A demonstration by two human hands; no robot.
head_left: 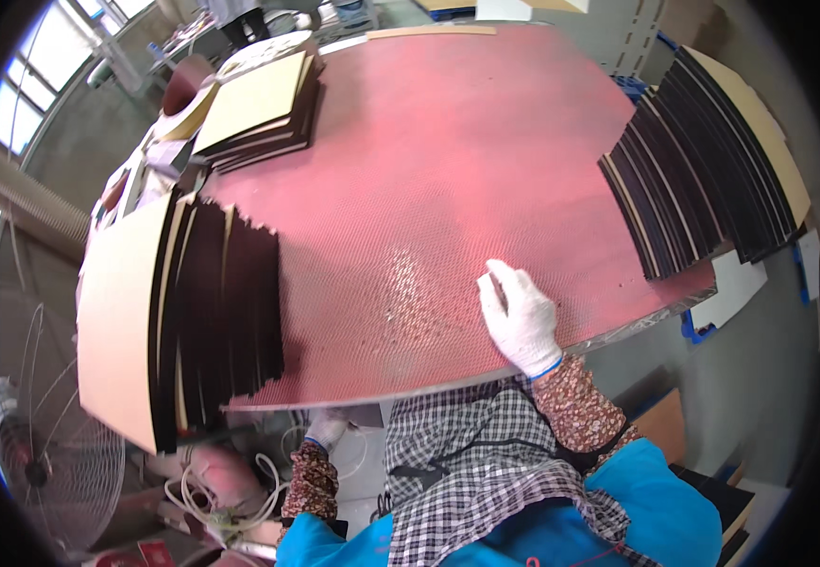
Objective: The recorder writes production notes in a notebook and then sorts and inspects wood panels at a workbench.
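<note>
My right hand (521, 321), in a white knitted glove with a blue-edged cuff, is over the near part of the red textured tabletop (448, 170). Its thumb and forefinger are apart with nothing between them; the other fingers curl slightly. Below the table's near edge is my left hand (327, 430), also gloved in white. The edge hides its fingers. Beside it shows a bit of a dark flat piece (365, 414), and whether I hold it cannot be made out. Closest on the tabletop at left stands a thick stack of dark-edged boards (230, 302) with a tan outer face.
Another stack of dark boards (684, 170) stands at the table's right edge. Far left lies a lower pile of tan-topped boards (259, 99). A wire-caged fan (51, 454) is at lower left, near a coiled pale hose (226, 506). A thin tan strip (434, 32) lies along the far edge.
</note>
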